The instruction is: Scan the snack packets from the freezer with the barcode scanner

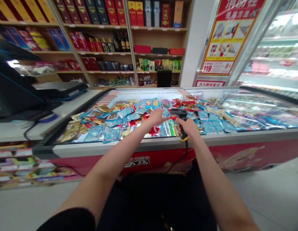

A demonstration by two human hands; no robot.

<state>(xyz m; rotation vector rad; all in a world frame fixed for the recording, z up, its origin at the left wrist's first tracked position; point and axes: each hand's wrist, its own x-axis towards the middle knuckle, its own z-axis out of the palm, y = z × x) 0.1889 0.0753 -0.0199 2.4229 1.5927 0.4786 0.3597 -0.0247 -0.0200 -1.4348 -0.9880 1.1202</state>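
My right hand is wrapped round the grip of a black and yellow barcode scanner, whose head points left over the packets. A cable hangs from the bottom of its handle. My left hand hovers just left of the scanner, low over the packets, with its thumb stretched out to the right. Nothing shows in it, though its fingertips are partly hidden. Beneath both hands, many wrapped packets, such as a blue packet and a gold packet, lie heaped on and in the chest freezer.
The freezer's glass lid stretches away to the right. On the left, a counter carries a dark checkout machine and a flat scale. Behind stand shelves of boxes and bottles, and a red poster.
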